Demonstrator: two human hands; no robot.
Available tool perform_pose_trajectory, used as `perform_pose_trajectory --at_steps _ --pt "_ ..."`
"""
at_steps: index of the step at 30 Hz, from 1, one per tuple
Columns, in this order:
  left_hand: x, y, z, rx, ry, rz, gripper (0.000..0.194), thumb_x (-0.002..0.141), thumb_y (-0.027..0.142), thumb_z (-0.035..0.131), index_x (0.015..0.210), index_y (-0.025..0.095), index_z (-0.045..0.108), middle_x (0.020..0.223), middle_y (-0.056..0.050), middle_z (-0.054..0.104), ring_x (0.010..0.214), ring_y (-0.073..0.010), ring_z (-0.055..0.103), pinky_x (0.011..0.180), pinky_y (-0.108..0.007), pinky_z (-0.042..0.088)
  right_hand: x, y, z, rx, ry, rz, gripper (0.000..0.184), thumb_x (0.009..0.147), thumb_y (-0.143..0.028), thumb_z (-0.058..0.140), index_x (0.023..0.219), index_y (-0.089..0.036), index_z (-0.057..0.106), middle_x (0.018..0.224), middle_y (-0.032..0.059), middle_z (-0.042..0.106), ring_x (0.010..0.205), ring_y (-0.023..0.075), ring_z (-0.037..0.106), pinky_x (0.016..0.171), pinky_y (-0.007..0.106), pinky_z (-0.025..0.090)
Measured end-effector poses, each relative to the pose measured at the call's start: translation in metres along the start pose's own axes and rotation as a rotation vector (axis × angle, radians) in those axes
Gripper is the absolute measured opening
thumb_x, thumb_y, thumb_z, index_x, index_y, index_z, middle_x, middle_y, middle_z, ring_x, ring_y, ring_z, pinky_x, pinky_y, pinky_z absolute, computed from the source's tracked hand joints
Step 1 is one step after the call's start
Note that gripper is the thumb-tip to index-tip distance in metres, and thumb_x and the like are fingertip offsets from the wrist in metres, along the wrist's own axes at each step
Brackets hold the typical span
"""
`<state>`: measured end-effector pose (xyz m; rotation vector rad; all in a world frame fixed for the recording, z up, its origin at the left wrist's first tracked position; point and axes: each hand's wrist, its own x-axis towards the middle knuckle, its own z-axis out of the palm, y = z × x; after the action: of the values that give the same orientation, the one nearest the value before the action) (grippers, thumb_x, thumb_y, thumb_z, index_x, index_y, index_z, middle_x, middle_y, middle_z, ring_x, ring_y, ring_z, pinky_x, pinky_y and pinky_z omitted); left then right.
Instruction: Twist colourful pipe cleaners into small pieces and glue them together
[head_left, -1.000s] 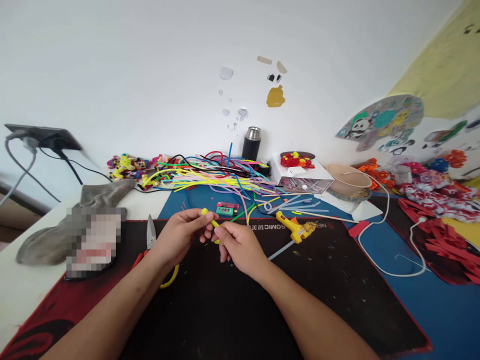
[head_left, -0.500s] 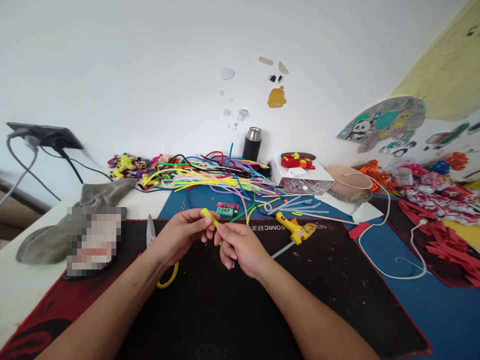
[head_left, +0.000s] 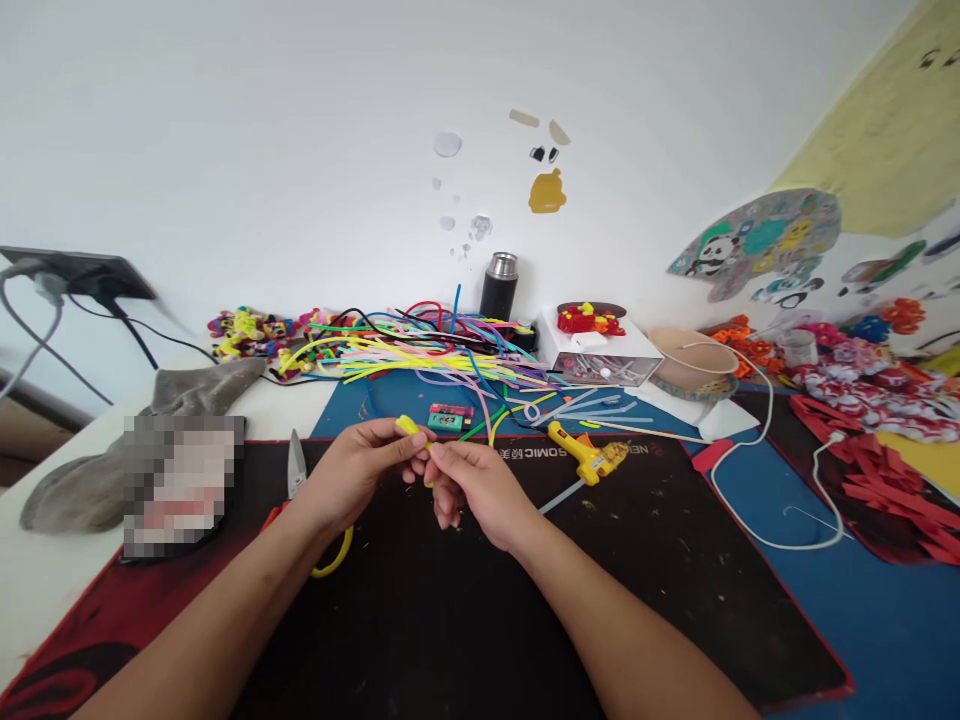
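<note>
Scissors (head_left: 297, 464), partly hidden by the left forearm (head_left: 225, 600), and a glue gun (head_left: 589, 455) flank the left hand (head_left: 361, 464) and right hand (head_left: 487, 495), both pinching a yellow piece (head_left: 406, 425), largely finger-covered, over the dark mat (head_left: 450, 620).

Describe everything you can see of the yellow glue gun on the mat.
The glue gun looks like hard plastic, with a yellow body and handle, an orange trigger-like piece, a pale label and a brown-stained front end. A whitish, translucent-looking stick juts from its rear. It lies on its side on the black mat, beyond the right wrist; neither hand holds it.
</note>
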<state>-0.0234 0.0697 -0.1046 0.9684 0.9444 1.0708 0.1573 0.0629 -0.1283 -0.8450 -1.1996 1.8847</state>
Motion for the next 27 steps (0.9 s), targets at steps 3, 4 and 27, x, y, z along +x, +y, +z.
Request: perform_pose_trajectory --at_steps 3,4,27 --pt "-0.0004 0.0021 -0.0009 -0.084 0.083 -0.03 0.039 0.061 0.04 0.102 0.08 0.012 0.084 0.067 -0.006 0.072 0.061 -0.0122 0.063 0.054 -0.018 0.049 0.0002 -0.0024 0.0003 -0.069 0.015 -0.063 0.042 0.092 -0.06 0.068 0.085 -0.018 0.064 0.054 -0.0039 0.062 0.042 0.0105 0.058 0.041 0.019 0.037" --pt "-0.0003 0.0027 -0.0008 -0.118 0.107 -0.039 0.04 0.059 0.039 0.103 0.081 0.012 0.084 0.067 -0.006 0.072 0.061 -0.0119 0.063 0.052 -0.017 0.049 0.0004 -0.003 0.0006 -0.082 0.025 -0.086 0.041 0.091 -0.059 0.07 0.087 -0.019 0.063 0.056 -0.0041 0.063 0.042 0.0104 0.058 0.041 0.019 0.038" --pt "0.0006 0.003 0.0002 -0.165 0.071 -0.046 0.039 0.06 0.035 0.103 0.085 0.012 0.084 0.072 -0.007 0.075 0.06 -0.0112 0.063 0.051 -0.016 0.049 -0.0015 -0.0041 0.0005 -0.237 0.149 -0.143 0.036 0.094 -0.052 0.066 0.095 -0.017 0.074 0.047 -0.0077 0.052 0.041 0.0113 0.054 0.044 0.022 0.04"
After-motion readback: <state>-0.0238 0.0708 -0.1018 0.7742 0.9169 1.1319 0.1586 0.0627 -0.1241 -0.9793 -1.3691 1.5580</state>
